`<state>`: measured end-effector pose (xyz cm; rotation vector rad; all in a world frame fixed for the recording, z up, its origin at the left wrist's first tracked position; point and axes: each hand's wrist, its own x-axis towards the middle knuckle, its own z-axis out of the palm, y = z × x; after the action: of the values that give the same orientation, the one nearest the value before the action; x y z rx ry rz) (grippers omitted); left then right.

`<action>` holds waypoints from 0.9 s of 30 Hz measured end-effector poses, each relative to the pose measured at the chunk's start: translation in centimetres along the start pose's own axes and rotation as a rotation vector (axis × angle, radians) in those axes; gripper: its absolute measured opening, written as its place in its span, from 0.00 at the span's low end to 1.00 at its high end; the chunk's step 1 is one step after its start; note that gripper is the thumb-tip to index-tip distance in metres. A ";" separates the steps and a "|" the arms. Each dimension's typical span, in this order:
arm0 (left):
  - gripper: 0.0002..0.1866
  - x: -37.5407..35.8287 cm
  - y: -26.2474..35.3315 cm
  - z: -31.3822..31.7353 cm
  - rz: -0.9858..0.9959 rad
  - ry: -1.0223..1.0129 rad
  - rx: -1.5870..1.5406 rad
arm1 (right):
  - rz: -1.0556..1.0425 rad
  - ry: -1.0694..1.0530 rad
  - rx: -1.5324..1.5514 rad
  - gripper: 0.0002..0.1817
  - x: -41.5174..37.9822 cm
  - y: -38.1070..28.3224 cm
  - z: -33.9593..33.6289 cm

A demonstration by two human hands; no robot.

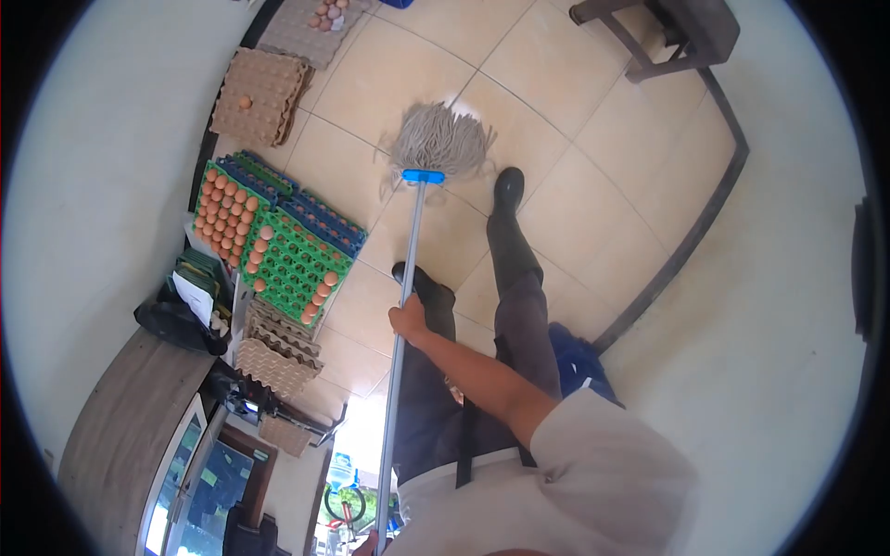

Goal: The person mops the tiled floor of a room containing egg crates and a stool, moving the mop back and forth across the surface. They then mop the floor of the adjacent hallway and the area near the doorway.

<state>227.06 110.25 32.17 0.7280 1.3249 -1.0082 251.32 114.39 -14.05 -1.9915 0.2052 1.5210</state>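
Observation:
A mop with a grey string head, a blue clamp and a long grey handle stands on the floor, its strands spread on the tiles ahead of my feet. My right hand is closed around the handle at about its middle. Low in the view, my left hand grips the handle near its upper end; most of that hand is cut off by the frame's edge. My dark boots stand on either side of the handle's line, the right boot closer to the mop head.
Along the left wall, green egg trays hold brown eggs, beside cardboard trays. A brown plastic stool stands at the upper right. A wooden counter is at lower left. Blue material lies by the right wall.

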 end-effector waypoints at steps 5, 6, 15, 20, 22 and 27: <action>0.21 6.4 3.5 -4.9 0.053 -0.055 -0.014 | -0.105 0.145 -0.144 0.20 9.1 -2.3 -4.6; 0.24 9.4 6.2 -5.8 0.013 -0.106 -0.108 | -0.207 0.292 -0.143 0.20 13.6 -1.3 -5.3; 0.26 11.0 5.6 -4.4 0.277 0.019 0.325 | -0.292 0.504 -0.253 0.29 10.8 1.6 -7.6; 0.25 8.5 3.1 -2.6 0.464 0.142 0.426 | 0.017 0.287 -0.146 0.37 1.7 2.4 -7.3; 0.25 9.5 3.5 -1.0 0.634 0.209 0.524 | -0.012 0.365 -0.127 0.28 4.7 2.2 -10.0; 0.30 17.5 23.0 2.5 0.038 0.016 0.093 | -0.200 0.643 -0.092 0.22 20.6 -5.4 -26.8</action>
<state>248.12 114.54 12.71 0.8306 1.2799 -1.0407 282.55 108.70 -26.96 -2.4382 0.1877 0.7426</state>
